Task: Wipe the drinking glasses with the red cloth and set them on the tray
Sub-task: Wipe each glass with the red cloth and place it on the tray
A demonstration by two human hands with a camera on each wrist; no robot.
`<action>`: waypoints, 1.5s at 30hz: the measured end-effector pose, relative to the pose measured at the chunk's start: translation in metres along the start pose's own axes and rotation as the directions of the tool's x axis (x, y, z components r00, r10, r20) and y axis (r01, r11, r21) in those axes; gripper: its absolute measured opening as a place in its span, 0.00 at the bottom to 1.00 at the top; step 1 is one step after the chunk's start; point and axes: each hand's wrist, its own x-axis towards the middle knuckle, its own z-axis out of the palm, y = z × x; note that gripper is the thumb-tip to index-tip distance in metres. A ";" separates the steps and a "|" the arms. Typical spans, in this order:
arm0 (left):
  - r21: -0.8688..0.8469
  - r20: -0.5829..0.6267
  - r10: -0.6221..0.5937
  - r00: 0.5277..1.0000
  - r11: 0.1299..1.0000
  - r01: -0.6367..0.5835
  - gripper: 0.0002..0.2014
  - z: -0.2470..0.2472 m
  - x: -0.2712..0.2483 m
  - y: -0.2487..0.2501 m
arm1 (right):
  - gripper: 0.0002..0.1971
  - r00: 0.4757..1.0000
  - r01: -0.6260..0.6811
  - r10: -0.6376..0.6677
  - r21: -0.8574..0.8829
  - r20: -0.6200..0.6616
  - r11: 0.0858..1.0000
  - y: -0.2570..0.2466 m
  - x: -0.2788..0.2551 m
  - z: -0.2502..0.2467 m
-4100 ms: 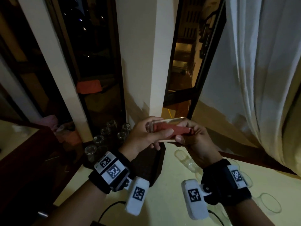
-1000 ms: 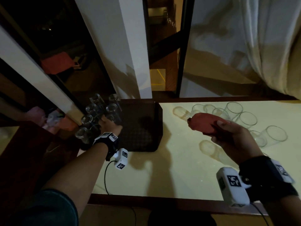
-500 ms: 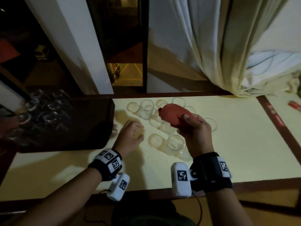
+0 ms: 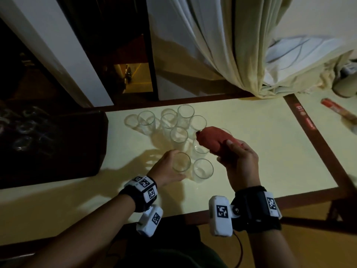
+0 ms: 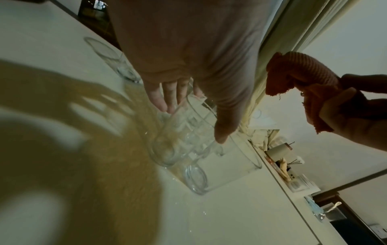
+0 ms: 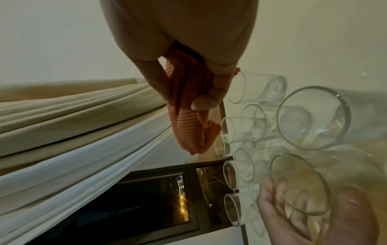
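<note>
Head view: left hand grips a glass; right hand clutches cloth. Several glasses sit on tray; many remain on bench.

The cloth near frame centre is red with a knitted waffle texture; the glasses above it are clear and colourless. The table is pale cream-yellow with a dark brown border; the tray at left is near black. The curtain at upper right is off-white; both wristbands are black with white, black-patterned square tags
</note>
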 end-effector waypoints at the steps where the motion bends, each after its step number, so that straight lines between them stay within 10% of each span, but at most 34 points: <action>1: 0.003 -0.006 -0.008 1.000 1.000 0.008 0.46 0.004 0.001 0.001 | 0.04 1.000 -0.005 0.005 0.002 -0.005 1.000 0.001 0.002 -0.003; 13: -0.268 -0.172 -0.098 0.980 0.962 0.049 0.42 -0.010 -0.007 -0.017 | 0.02 0.993 -0.066 0.061 0.051 0.097 0.997 0.007 0.012 0.015; 29: -0.821 -0.398 -0.218 0.891 0.517 -0.241 0.14 -0.170 -0.040 0.019 | 0.16 0.971 0.054 -0.069 0.071 0.230 0.996 -0.008 0.000 0.148; 36: -0.866 -0.404 -0.131 0.905 0.374 -0.333 0.17 -0.212 -0.073 0.039 | 0.07 0.818 0.244 -0.226 0.035 0.529 0.969 -0.020 -0.031 0.203; 41: -0.791 -0.418 -0.038 0.908 0.506 -0.343 0.31 -0.216 -0.091 0.027 | 0.04 0.622 0.444 -0.238 -0.086 0.746 0.892 -0.008 -0.051 0.214; 45: -0.768 -0.426 0.016 0.905 0.522 -0.371 0.30 -0.221 -0.102 0.028 | 0.16 0.597 0.440 -0.242 -0.059 0.765 0.896 -0.005 -0.060 0.219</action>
